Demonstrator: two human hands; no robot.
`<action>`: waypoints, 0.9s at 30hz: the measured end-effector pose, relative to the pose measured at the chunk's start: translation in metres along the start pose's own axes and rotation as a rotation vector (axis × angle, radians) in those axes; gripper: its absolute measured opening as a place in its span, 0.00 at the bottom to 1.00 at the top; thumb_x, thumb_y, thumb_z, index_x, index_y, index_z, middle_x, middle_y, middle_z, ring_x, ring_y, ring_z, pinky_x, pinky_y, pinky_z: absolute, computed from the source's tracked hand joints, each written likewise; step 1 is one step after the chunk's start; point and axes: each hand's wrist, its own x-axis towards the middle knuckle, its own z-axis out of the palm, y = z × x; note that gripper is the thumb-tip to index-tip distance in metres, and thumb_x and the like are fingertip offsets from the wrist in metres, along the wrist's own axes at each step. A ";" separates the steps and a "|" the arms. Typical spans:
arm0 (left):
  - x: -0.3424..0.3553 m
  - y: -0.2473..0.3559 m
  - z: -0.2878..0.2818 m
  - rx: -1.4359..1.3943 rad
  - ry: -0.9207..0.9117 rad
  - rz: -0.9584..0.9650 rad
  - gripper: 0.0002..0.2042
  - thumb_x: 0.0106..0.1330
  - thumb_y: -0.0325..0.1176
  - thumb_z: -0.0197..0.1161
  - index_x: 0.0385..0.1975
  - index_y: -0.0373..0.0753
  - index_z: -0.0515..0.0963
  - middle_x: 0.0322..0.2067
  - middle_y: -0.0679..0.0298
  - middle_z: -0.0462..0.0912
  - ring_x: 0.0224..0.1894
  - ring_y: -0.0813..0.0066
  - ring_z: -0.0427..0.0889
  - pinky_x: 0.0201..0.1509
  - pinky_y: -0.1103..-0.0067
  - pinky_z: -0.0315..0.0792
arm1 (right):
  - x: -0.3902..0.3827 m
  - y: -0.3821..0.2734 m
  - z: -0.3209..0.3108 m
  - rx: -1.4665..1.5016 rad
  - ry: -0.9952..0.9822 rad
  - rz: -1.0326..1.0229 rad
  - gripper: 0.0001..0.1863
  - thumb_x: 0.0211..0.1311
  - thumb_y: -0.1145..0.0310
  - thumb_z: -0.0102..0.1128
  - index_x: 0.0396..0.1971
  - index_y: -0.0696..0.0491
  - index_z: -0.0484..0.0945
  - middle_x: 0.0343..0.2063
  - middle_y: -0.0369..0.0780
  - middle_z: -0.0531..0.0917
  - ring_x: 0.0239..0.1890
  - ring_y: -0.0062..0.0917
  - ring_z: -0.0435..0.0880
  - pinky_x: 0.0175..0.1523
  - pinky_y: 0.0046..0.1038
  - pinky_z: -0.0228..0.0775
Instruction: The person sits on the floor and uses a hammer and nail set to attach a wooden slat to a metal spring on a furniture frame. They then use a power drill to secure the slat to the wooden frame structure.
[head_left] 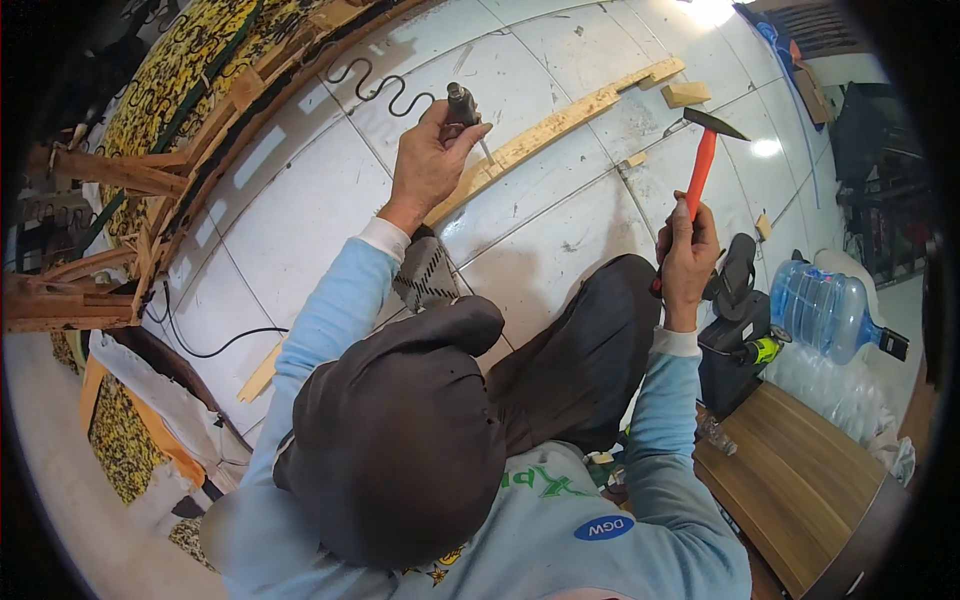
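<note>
My left hand (420, 170) grips a dark-handled tool (460, 105) with a metal cap, held upright with its thin shaft down at a long pale wooden strip (560, 117) on the tiles; whether the tip touches it, I cannot tell. A wavy black spring (396, 80) lies just beyond that hand. My right hand (688, 250) is closed round the red handle of a hammer (705, 165), its dark head raised in view near two small wood blocks (685, 95) on the floor.
A wooden furniture frame (140, 175) with yellow patterned fabric stands left, a black cable (215, 350) beside it. At right are dark sandals (737, 275), a black case (730, 350), a blue water jug (820, 310) and a brown board (790, 475). My knee (610, 310) is bent on the tiled floor (280, 230).
</note>
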 end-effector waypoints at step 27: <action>-0.002 0.009 0.005 0.060 0.034 0.001 0.14 0.70 0.36 0.74 0.45 0.34 0.80 0.37 0.61 0.91 0.40 0.77 0.91 0.46 0.79 0.83 | -0.009 -0.013 0.030 -0.004 -0.094 0.007 0.17 0.81 0.61 0.59 0.55 0.59 0.81 0.26 0.30 0.75 0.19 0.09 0.69 0.22 0.17 0.57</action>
